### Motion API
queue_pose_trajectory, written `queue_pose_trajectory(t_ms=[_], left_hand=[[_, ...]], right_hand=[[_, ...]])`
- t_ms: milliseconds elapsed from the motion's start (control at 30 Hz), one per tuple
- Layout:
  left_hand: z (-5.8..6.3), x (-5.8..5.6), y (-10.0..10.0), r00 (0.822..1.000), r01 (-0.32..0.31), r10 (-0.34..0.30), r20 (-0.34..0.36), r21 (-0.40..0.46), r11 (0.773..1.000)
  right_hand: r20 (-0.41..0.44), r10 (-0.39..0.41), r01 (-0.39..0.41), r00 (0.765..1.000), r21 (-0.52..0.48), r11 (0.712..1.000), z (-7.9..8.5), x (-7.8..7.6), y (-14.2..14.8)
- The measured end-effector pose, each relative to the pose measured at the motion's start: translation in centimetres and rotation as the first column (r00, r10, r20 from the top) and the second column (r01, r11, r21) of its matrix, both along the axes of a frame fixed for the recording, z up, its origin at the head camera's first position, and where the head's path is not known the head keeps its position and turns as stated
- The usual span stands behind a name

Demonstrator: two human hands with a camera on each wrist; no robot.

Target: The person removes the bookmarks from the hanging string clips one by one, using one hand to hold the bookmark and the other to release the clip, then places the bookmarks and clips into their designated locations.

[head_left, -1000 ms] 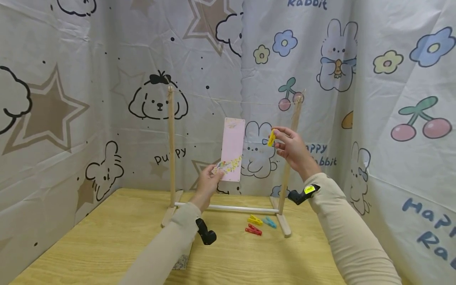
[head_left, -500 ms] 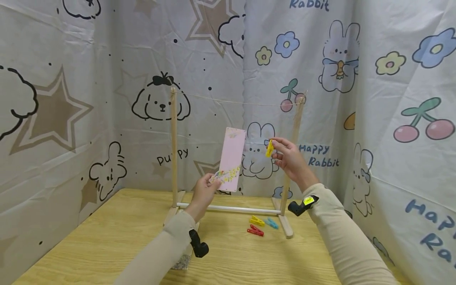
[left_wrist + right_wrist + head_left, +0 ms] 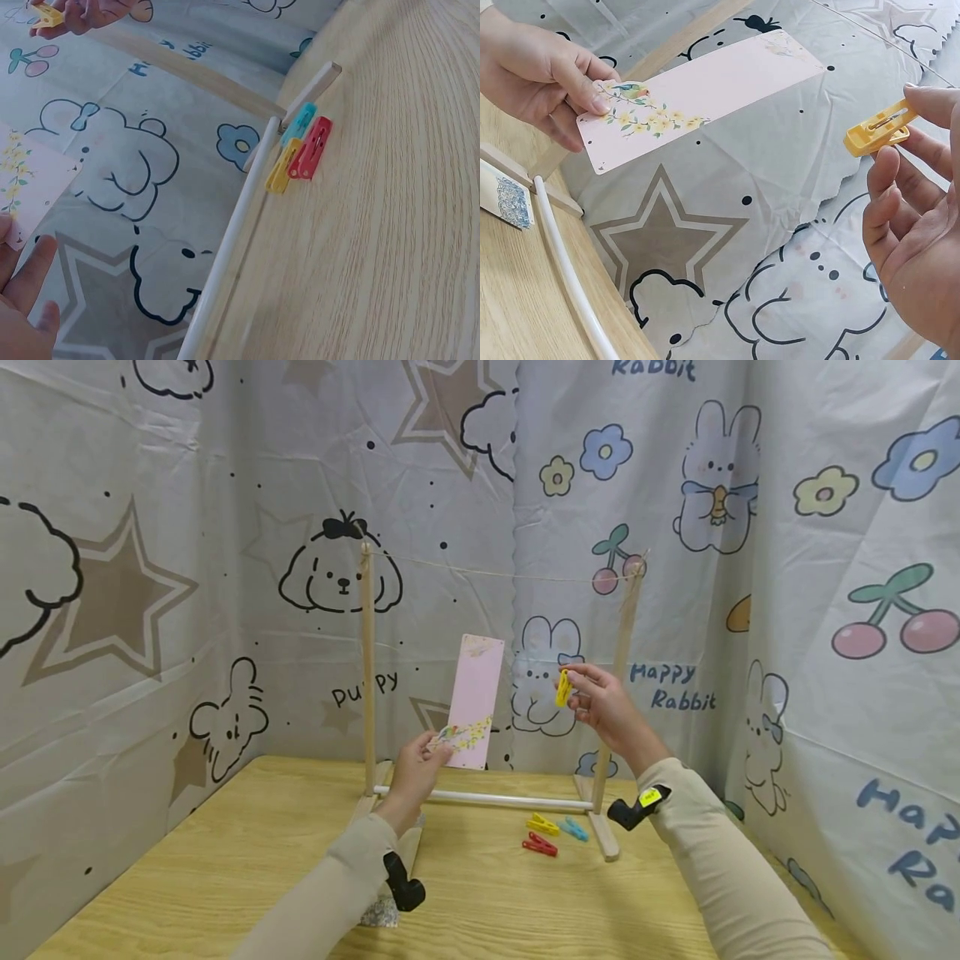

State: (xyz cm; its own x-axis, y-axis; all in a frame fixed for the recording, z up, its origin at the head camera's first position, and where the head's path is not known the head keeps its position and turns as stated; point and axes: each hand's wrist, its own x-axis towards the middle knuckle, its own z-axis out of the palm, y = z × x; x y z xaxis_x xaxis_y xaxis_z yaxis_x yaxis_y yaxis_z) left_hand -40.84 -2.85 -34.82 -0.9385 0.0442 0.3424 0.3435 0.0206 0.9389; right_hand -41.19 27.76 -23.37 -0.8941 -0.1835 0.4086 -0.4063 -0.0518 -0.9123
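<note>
My left hand (image 3: 416, 768) pinches a pink card (image 3: 477, 693) by its lower left edge. Yellow blossoms and a bird are printed near that end, as the right wrist view shows. The long card is raised and tilts slightly, below a thin string (image 3: 495, 574) stretched between two wooden posts. To the right of the card, my right hand (image 3: 611, 706) pinches a yellow clothespin (image 3: 877, 131) between thumb and fingers. Clothespin and card are apart. Three more clothespins lie on the table: a yellow one (image 3: 542, 824), a blue one (image 3: 573, 828) and a red one (image 3: 540, 844).
The wooden posts, left (image 3: 367, 677) and right (image 3: 618, 677), stand on flat feet joined by a white rod (image 3: 487, 800). Partly behind my left arm lies a patterned flat item (image 3: 381, 912) on the wooden table (image 3: 202, 852). Printed curtains surround the table.
Both hands have come down a little, the left with the card and the right with the yellow clothespin. The card leans more to the right at its top. The clothespins on the table stay put.
</note>
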Motion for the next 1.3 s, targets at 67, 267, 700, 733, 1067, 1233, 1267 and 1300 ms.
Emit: queue_pose_trajectory(t_ms=[67, 267, 700, 733, 1067, 1233, 1267, 1300], left_hand=[[-0.1, 0.1, -0.1, 1.000, -0.005, 0.005, 0.004, 0.000, 1.000], [-0.2, 0.2, -0.6, 1.000, -0.004, 0.003, 0.015, 0.018, 1.000], [0.3, 0.5, -1.3, 1.000, 0.005, -0.005, -0.005, 0.022, 1.000], [0.4, 0.5, -1.3, 1.000, 0.009, -0.009, -0.008, 0.027, 1.000], [1.1, 0.2, -1.0, 0.999, 0.024, -0.023, -0.025, 0.043, 0.999], [1.3, 0.5, -1.1, 1.000, 0.024, -0.023, -0.020, 0.049, 0.999], [1.3, 0.6, -1.2, 1.000, 0.021, -0.020, -0.017, 0.048, 0.999], [1.3, 0.6, -1.2, 1.000, 0.018, -0.017, -0.015, 0.046, 0.999]], right_hand=[[0.001, -0.005, 0.005, 1.000, 0.005, 1.000, -0.2, 0.0, 0.0], [0.002, -0.009, 0.009, 1.000, -0.010, 1.000, -0.5, -0.1, 0.1], [-0.019, -0.027, 0.028, 0.999, 0.003, 1.000, -0.2, 0.2, 0.5], [-0.019, -0.024, 0.024, 1.000, 0.000, 1.000, -0.1, 0.2, 0.6], [-0.030, 0.004, -0.005, 1.000, -0.018, 1.000, 1.0, 0.7, 0.1], [-0.035, -0.010, 0.011, 0.999, 0.017, 1.000, 1.0, 0.8, 0.2], [-0.037, -0.011, 0.012, 0.999, 0.025, 1.000, 0.9, 0.8, 0.3], [-0.038, -0.012, 0.013, 0.999, 0.027, 1.000, 0.9, 0.8, 0.4]])
